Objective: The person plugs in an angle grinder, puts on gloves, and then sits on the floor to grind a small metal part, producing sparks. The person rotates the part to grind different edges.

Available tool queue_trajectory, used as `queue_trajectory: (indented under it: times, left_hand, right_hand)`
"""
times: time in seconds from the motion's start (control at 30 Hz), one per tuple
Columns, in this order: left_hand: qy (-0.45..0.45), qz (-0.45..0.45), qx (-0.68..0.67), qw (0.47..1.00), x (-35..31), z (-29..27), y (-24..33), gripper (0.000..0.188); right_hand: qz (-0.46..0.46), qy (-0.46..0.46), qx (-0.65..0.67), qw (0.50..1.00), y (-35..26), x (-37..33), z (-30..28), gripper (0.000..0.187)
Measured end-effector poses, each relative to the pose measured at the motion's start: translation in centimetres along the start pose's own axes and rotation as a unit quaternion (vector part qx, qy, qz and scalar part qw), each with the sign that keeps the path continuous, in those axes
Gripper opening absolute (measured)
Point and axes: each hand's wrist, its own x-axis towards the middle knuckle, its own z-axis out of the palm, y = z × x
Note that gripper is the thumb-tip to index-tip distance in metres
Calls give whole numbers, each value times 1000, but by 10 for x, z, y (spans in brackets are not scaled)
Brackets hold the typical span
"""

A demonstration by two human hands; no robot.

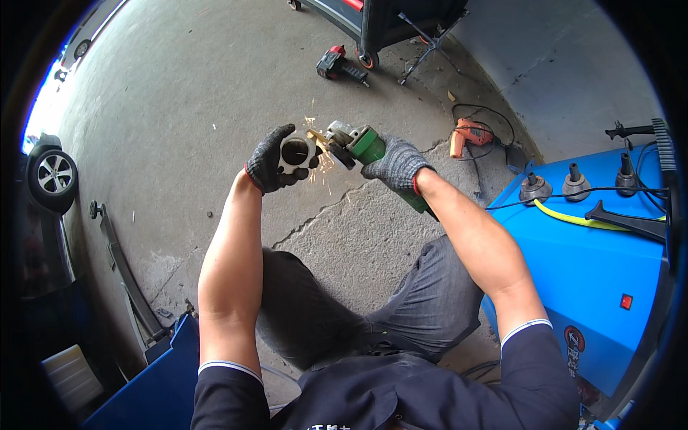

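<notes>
My left hand [266,161], in a dark knit glove, is closed around a flat metal ring-shaped part [287,168] with a large round hole. My right hand [398,163], in a grey knit glove, grips a green angle grinder [368,146], whose body slants down toward my right knee. Its grinding disc [340,154] faces the metal part from the right. Orange sparks [324,166] fly between the two, above and below the disc. Both tool and part are held up in front of me, over the concrete floor. My left fingertips are partly hidden behind the part.
An orange power drill [469,136] with a cord lies to the right, near a blue machine [559,279]. Farther off are a red-and-black impact wrench [331,63], a wheeled tool cart [367,32] and a cross-shaped lug wrench [433,44]. A car wheel [55,175] stands at left.
</notes>
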Motion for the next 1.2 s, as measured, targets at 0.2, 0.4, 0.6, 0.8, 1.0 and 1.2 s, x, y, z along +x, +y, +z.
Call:
queue_trajectory:
  times: [0.2,0.4,0.6,0.8,1.0,1.2]
  left_hand:
    - [101,-207,-209,950,5,25,45,51]
    - [101,-221,-219,945,7,27,52,52]
    - [73,50,0,996,1,20,16,46]
    - [2,-194,-173,966,6,7,20,89]
    - [-49,-163,-191,967,8,-3,7,81]
    - [-35,-71,-184,980,7,5,6,70]
  right_hand:
    - [-1,-4,6,1000,2,-3,-3,67]
    - [1,-6,2,1000,4,-3,-3,67]
    - [15,-17,-11,1000,-4,0,-2,65]
    - [7,-6,-9,1000,4,-2,-2,65]
    - [4,-2,-4,1000,4,1,1,64]
    - [-3,-1,-4,1000,7,4,3,64]
